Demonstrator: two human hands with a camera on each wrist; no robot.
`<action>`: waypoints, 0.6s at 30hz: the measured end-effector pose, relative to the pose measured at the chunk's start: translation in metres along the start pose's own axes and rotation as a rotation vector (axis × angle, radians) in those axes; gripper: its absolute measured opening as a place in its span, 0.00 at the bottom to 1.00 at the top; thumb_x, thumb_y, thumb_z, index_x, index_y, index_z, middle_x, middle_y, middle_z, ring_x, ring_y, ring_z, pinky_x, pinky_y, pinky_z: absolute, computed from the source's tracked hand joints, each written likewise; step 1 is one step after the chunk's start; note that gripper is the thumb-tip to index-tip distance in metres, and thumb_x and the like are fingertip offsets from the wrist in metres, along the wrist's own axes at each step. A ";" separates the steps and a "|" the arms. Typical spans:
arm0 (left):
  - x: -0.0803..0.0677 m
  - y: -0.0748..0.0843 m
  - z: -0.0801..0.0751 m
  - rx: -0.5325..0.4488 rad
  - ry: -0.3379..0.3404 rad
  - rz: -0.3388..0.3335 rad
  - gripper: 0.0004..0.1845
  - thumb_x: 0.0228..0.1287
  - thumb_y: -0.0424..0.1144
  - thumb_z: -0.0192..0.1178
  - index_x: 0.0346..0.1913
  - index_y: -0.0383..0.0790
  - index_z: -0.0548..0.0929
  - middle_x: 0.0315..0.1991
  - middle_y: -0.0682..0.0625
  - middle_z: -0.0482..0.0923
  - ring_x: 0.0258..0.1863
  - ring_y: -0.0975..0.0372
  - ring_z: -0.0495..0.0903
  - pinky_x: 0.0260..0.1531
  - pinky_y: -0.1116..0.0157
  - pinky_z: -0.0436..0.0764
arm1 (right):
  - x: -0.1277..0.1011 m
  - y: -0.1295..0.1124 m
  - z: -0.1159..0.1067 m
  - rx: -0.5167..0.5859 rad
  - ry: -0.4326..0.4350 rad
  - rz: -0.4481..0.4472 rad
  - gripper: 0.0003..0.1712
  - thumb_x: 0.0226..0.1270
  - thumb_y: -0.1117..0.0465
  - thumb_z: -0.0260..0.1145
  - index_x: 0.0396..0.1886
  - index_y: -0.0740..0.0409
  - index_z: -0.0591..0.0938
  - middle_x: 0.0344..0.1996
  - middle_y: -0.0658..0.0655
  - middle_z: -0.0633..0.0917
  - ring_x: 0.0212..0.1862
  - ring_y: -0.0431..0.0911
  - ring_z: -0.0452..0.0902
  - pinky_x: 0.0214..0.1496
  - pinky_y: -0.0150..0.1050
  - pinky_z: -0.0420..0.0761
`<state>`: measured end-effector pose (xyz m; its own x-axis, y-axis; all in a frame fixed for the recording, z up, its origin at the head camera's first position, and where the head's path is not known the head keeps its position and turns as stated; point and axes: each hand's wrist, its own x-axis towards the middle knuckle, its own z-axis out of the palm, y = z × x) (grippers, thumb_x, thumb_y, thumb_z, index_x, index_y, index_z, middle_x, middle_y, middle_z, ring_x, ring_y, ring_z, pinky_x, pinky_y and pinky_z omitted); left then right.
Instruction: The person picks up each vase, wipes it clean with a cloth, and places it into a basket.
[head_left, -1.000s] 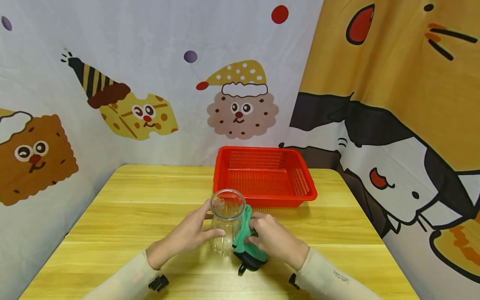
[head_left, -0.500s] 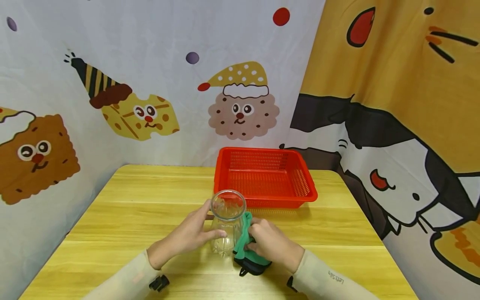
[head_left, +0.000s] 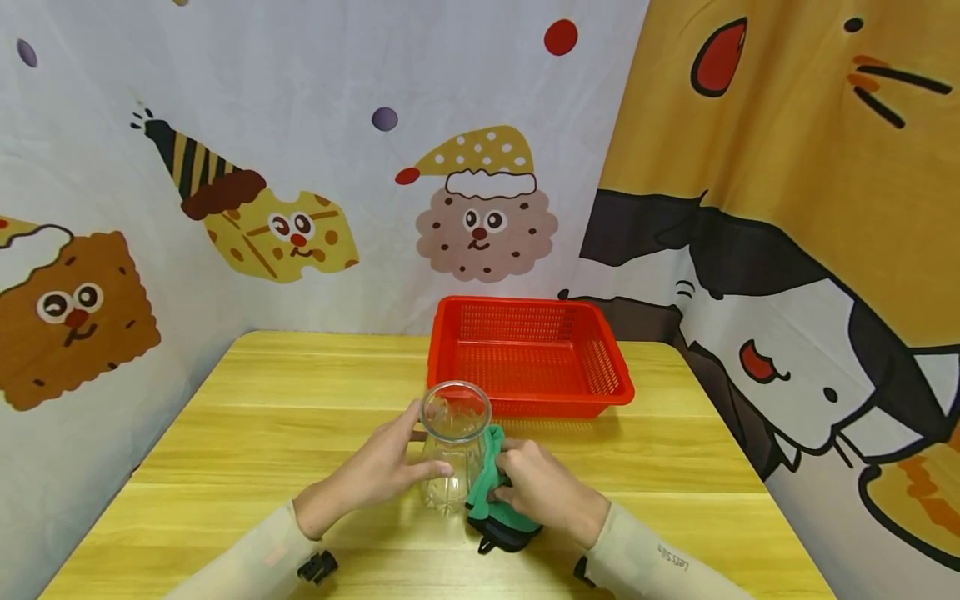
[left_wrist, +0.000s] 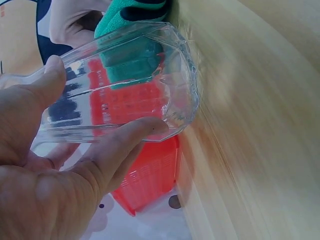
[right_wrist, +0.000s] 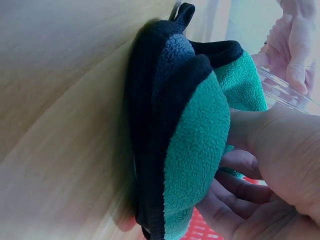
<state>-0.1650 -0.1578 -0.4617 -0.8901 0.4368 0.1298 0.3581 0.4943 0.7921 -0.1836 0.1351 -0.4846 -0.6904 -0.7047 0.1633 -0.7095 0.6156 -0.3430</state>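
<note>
Clear faceted glass jar [head_left: 452,450]: upright on the yellow wooden table [head_left: 247,433], gripped in my left hand [head_left: 375,479], thumb and fingers curled round its wall. Green-and-black fleece cloth [head_left: 495,492]: bunched in my right hand [head_left: 543,492], pressed against the jar's side. Wiping appears underway, not finished. Red plastic mesh basket [head_left: 528,354]: just beyond both hands, nothing visible inside.

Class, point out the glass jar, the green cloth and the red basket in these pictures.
glass jar [head_left: 454,412], head view, on its open rim.
green cloth [right_wrist: 192,165], right wrist view, on its green fleece face.
red basket [head_left: 528,407], head view, on its near wall.
</note>
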 end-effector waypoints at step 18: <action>0.001 -0.003 0.001 0.022 0.035 0.024 0.58 0.73 0.47 0.84 0.96 0.50 0.58 0.84 0.38 0.79 0.69 0.32 0.90 0.66 0.27 0.91 | -0.005 0.000 -0.001 0.158 0.048 0.024 0.04 0.70 0.68 0.86 0.37 0.59 0.96 0.44 0.53 0.94 0.43 0.31 0.89 0.38 0.20 0.88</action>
<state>-0.1663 -0.1583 -0.4641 -0.8906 0.4220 0.1695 0.3848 0.5007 0.7754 -0.1801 0.1389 -0.4848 -0.7154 -0.6706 0.1963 -0.6644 0.5660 -0.4881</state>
